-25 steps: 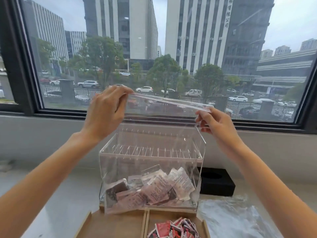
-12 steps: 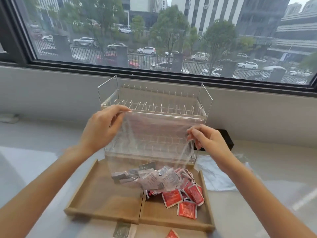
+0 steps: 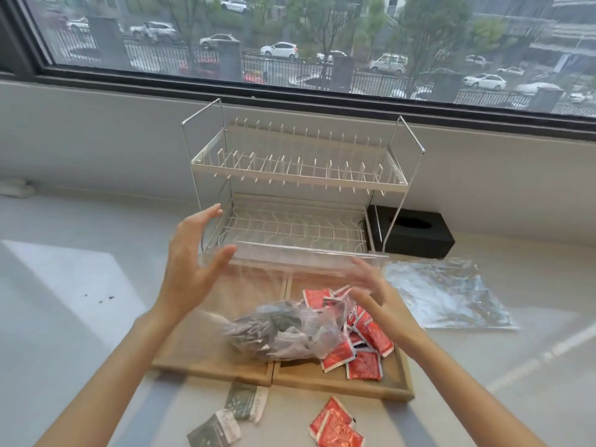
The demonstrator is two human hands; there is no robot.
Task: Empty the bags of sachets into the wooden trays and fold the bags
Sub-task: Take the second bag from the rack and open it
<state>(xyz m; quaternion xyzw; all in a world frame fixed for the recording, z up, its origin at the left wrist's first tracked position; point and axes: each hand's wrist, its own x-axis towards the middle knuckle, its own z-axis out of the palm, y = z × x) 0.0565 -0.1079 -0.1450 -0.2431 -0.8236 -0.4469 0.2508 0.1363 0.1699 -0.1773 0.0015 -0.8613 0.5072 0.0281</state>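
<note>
1. The bag [image 3: 290, 327] is clear plastic; the sachets [image 3: 258, 333] inside show dark grey and white.
2. The loose sachets in the right tray [image 3: 364, 356] are red with white edges and faint print.
3. Both wooden trays [image 3: 338, 387] are pale tan.
4. On the counter [image 3: 80, 301], which is light grey, lie two grey-and-white sachets [image 3: 225, 417] and two red ones [image 3: 335, 429].
5. The dish rack [image 3: 300, 175] is white wire.
6. The tissue box [image 3: 416, 235] is black.
7. A flattened bag [image 3: 445, 295] gleams silvery clear.
</note>
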